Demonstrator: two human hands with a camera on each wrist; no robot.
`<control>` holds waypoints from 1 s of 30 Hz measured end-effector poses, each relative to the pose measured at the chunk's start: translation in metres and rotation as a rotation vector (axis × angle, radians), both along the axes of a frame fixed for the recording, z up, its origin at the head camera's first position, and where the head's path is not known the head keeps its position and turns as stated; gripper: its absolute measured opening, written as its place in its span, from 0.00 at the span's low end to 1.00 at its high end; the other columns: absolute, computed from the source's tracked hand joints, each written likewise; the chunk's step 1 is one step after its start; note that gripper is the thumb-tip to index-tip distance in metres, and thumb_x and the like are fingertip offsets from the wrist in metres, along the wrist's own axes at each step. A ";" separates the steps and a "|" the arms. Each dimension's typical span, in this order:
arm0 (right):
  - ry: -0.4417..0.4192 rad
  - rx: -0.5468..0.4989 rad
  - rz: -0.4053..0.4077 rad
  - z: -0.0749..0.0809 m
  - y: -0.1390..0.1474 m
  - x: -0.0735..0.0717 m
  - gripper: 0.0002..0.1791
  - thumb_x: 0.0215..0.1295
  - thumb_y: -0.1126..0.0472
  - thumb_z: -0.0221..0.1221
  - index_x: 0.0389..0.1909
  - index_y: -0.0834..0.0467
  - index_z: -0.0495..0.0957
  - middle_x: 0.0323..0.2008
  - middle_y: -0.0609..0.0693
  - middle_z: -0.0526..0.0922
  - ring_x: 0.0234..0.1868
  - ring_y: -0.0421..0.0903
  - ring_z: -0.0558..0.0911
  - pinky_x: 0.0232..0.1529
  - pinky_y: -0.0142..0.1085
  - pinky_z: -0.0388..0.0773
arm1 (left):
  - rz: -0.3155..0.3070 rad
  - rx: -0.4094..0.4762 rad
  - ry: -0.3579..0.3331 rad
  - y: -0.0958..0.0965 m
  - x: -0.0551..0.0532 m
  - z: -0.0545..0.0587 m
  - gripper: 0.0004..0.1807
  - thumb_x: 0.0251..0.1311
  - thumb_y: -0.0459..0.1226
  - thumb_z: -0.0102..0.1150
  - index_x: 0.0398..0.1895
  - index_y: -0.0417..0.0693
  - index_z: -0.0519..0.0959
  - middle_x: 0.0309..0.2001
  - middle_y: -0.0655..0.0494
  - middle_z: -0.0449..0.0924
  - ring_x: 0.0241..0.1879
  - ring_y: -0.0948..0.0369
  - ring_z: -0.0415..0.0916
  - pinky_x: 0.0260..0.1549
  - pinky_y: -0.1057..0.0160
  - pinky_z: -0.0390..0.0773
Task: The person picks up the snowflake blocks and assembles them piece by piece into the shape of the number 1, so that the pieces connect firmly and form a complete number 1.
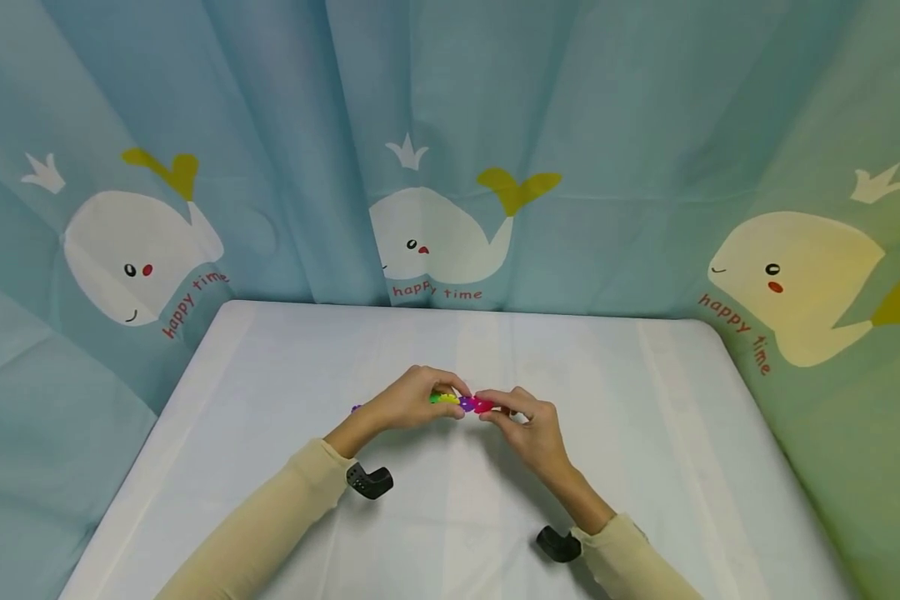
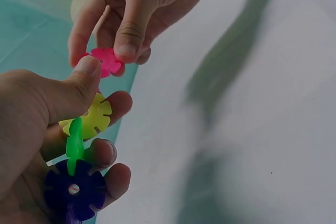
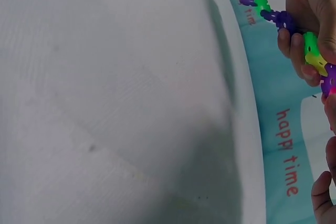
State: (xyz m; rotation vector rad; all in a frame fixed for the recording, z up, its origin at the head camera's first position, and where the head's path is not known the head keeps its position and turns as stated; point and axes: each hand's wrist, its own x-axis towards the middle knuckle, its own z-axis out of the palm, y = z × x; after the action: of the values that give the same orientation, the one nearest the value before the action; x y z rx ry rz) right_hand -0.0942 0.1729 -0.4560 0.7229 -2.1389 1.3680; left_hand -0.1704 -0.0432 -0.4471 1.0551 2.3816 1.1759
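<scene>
My left hand [image 1: 414,398] holds a chain of slotted plastic snowflake discs above the table. In the left wrist view the chain shows a dark blue disc [image 2: 74,190], a green disc [image 2: 75,142] seen nearly edge-on and a yellow disc [image 2: 94,115]. A purple disc [image 1: 466,403] stands at the chain's right end, beside the left thumb and fingertip. My right hand [image 1: 528,425] pinches a pink disc [image 2: 106,61] between thumb and fingers, right at that purple disc. The chain's far end, with another green disc [image 3: 261,5], sticks out behind the left hand.
A white-covered table [image 1: 645,450] lies under both hands. Behind it and at its sides hang blue-green curtains [image 1: 622,108] printed with whales. Black wrist devices sit at the left cuff [image 1: 371,482] and right cuff [image 1: 558,544].
</scene>
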 end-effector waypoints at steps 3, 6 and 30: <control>-0.003 0.011 0.010 0.001 0.000 -0.002 0.20 0.42 0.84 0.73 0.40 0.70 0.86 0.29 0.60 0.87 0.24 0.50 0.75 0.26 0.30 0.71 | 0.002 -0.007 0.000 0.000 -0.002 0.000 0.13 0.61 0.36 0.73 0.48 0.47 0.86 0.35 0.63 0.86 0.32 0.66 0.75 0.35 0.66 0.74; -0.012 0.024 0.016 -0.001 0.002 -0.004 0.21 0.43 0.84 0.73 0.41 0.70 0.86 0.30 0.60 0.88 0.25 0.50 0.75 0.28 0.32 0.72 | 0.004 -0.015 0.003 -0.001 -0.003 0.001 0.13 0.61 0.37 0.73 0.48 0.47 0.87 0.36 0.63 0.86 0.32 0.65 0.74 0.35 0.66 0.73; -0.179 0.034 -0.078 -0.005 0.017 -0.003 0.18 0.54 0.78 0.72 0.46 0.67 0.87 0.40 0.59 0.89 0.29 0.45 0.78 0.34 0.27 0.74 | 0.021 -0.166 0.015 -0.023 -0.007 -0.001 0.28 0.56 0.37 0.78 0.61 0.53 0.80 0.48 0.54 0.86 0.44 0.60 0.79 0.46 0.58 0.79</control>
State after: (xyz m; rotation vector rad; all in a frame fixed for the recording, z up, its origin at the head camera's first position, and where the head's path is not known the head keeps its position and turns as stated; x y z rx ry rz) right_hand -0.0967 0.1898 -0.4612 0.5409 -2.3078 1.4042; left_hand -0.1776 -0.0659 -0.4482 0.9910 2.4580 0.9608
